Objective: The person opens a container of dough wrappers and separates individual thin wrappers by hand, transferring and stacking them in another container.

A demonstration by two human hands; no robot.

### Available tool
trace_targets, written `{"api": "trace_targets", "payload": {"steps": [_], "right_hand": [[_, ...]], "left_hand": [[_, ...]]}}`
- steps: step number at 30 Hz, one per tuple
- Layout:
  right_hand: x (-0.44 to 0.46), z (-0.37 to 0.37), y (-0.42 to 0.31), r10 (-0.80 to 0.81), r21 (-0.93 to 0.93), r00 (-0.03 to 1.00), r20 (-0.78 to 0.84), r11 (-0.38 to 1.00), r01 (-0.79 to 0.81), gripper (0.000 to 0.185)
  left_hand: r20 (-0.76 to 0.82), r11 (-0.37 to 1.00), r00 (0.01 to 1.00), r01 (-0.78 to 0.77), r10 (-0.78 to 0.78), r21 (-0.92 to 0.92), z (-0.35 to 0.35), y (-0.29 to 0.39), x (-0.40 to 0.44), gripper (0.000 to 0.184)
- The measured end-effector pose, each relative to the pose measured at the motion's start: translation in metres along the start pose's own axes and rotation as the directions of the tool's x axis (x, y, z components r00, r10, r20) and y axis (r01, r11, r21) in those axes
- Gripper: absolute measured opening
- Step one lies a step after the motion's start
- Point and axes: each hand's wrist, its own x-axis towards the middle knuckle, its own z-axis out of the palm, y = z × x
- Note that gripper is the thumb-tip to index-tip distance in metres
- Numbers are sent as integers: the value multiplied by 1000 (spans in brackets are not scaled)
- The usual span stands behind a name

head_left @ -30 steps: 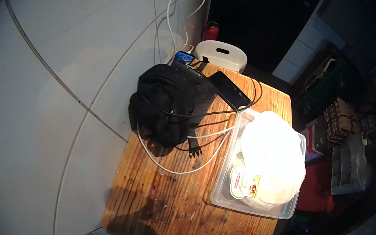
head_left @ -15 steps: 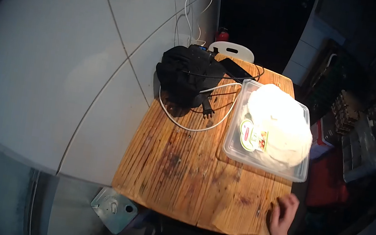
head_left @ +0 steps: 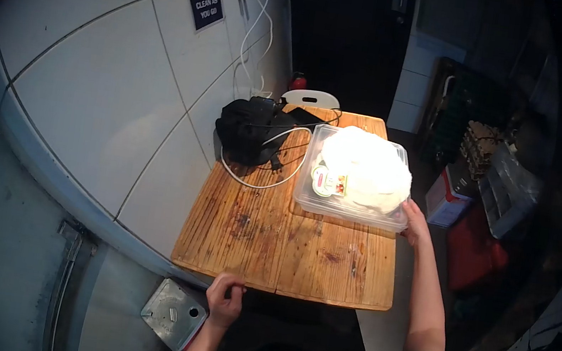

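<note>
A clear plastic container (head_left: 350,217) sits on the right side of the wooden table. It holds a pale, rounded mass (head_left: 383,190), washed out by glare, and a colourful label (head_left: 329,182) shows near its left side. My right hand (head_left: 416,225) grips the container's front right corner, its fingers partly hidden at the rim. By the table's front left edge is my left hand (head_left: 226,300), fingers curled in, with nothing visible in them.
A black bag (head_left: 244,131) and a looping white cable (head_left: 251,184) lie at the table's back left. The tiled wall (head_left: 158,79) borders the left side. A white chair (head_left: 312,99) stands behind; boxes and a red bin (head_left: 473,249) are to the right.
My right hand has moved from the table's right edge up to the container's corner. My left hand has come into view at the front. The camera has tilted up, showing more wall.
</note>
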Motion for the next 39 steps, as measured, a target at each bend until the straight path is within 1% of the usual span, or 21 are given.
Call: {"api": "trace_targets", "payload": {"steps": [2, 4, 6, 9, 11, 13, 15, 17, 20, 22, 23, 25, 28, 30, 31, 32, 33, 34, 35, 36, 39], "right_hand": [[-9, 5, -7, -9, -211, 998, -66, 977, -5, 60], [-14, 7, -11, -32, -322, 995, -96, 947, 0, 67], [-22, 9, -14, -49, -374, 997, -52, 927, 26, 60], [-68, 28, -20, -130, -358, 990, -50, 928, 104, 39], [-98, 22, -10, -114, -380, 994, 5, 919, 107, 44], [-143, 24, -17, -89, -436, 996, 12, 896, 85, 49], [-182, 18, -20, -40, -424, 997, 66, 903, 65, 58], [-214, 12, -15, -17, -364, 995, 95, 930, 50, 63], [-249, 15, -17, 46, -381, 991, 125, 924, 5, 67], [-259, 14, -8, 89, -487, 985, 146, 874, -6, 75], [-263, 16, -7, 46, -616, 993, 110, 787, 31, 78], [-263, 30, -17, -70, -826, 995, 69, 555, 96, 83], [-241, 34, -31, -330, -848, 944, -5, 502, 171, 90], [-229, 30, -35, -307, -746, 951, 34, 625, 229, 91], [-224, 26, -35, -297, -689, 953, 54, 680, 251, 92], [-220, 23, -31, -382, -680, 919, 100, 648, 343, 89], [-225, 25, -42, -263, -434, 958, 113, 854, 286, 86], [-232, 32, -63, -150, -150, 976, 161, 973, 174, 82], [-234, 36, -80, -53, 141, 970, 237, 990, 20, 79], [-231, 37, -89, -52, 278, 967, 250, 960, -20, 67], [-190, 21, -104, -248, 380, 944, 220, 913, 151, 59]], "left_hand": [[53, 994, 998, -19, 25, -109, 21, -4, 30, 8], [109, 975, 969, -219, 221, -30, 44, 0, 81, 5], [183, 998, 981, -70, 69, -1, 76, -18, 116, 11], [115, 997, 993, -43, 35, 68, 106, -36, 156, 29], [47, 990, 998, 34, -41, 134, 127, -73, 163, 37], [239, 959, 930, 256, -278, 119, 123, -82, 156, 46], [466, 899, 779, 426, -419, 97, 120, -103, 132, 49], [313, 877, 820, 460, -479, 138, 96, -41, 110, 51], [321, 823, 773, 567, -547, 37, 70, -33, 73, 45], [334, 686, 719, 689, -609, -233, 59, -32, 63, 39], [342, 590, 692, 721, -635, -364, 54, -32, 60, 36], [349, 589, 744, 665, -569, -459, 50, -23, 67, 27], [415, 499, 742, 665, -527, -556, 37, 19, 90, 26], [554, 386, 685, 727, -473, -568, 27, 50, 115, 28], [547, 380, 704, 707, -452, -596, 26, 56, 126, 30], [540, 370, 721, 689, -434, -623, 26, 60, 135, 31], [532, 357, 735, 673, -420, -648, 26, 64, 144, 33], [505, 427, 768, 639, -393, -640, 25, 70, 154, 38], [511, 411, 785, 620, -352, -669, 29, 71, 164, 41], [515, 393, 800, 600, -309, -696, 35, 74, 174, 44], [556, 228, 804, 594, -211, -772, 59, 61, 201, 51]]}}
